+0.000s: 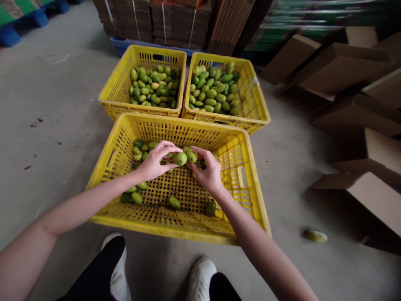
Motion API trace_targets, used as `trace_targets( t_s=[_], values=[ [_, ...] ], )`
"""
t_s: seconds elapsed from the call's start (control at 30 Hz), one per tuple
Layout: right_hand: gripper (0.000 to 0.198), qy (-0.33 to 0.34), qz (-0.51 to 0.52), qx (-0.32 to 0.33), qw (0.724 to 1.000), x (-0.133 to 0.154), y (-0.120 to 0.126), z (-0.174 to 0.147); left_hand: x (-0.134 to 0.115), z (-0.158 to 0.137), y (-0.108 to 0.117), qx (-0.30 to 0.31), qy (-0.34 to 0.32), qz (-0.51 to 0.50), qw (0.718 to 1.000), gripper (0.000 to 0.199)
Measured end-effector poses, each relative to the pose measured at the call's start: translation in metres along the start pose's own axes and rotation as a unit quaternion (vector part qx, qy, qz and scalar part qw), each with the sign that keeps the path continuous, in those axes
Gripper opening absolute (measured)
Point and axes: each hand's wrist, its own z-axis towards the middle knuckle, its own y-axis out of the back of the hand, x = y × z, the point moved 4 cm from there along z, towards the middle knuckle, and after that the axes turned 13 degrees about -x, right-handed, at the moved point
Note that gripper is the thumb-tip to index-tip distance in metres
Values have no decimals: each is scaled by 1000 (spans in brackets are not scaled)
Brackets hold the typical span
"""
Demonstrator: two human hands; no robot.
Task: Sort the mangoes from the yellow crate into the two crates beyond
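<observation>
A: Logging remotely, largest to smallest; what fills my frame?

B: I have bundled cardboard (181, 25) at the top, cardboard boxes (341, 67) down the right side, then the yellow front crate (175, 230) across the middle; just beyond it, the rear left crate (138, 105) and rear right crate (225, 118), each holding plenty of massed fruit (211, 101)

A: State of the hands?

B: I note the left hand (156, 161) left of centre, fingers and thumb clasping the first green fruit (180, 159); the right hand (209, 171), near it, has fingers curled round the second green fruit (191, 157); both fruits sit close together at frame centre, over the front crate; I cannot tell whether they touch

A: Step in hand, by your judgement?

B: Handling fruit, one per hand, I would say; scattered fruit (174, 202) lies below

A: And the next move calls for?

B: In my view, a light, steady hold and clearance from the rim; last entry, one stray fruit (315, 235) on the ground (56, 138), lower right
</observation>
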Motion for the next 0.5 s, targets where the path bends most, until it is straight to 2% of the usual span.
trace_targets(
  t_s=[0.1, 0.2, 0.37, 0.5],
  values=[
    [30, -35, 53, 2, 998, -2, -1, 1, 2, 3, -1, 23, 48, -50, 997, 40],
    [39, -110, 155, 2, 982, -8, -6, 2, 12, 6, -3, 29, 146, -130, 980, 48],
    [50, -309, 281, 56, 907, -19, -19, -2, 32, 5, -7, 7, 311, -238, 920, 45],
    [53, -414, 351, 37, 839, -26, -22, -5, 38, 2, -11, -1, 387, -266, 883, 35]
  ],
)
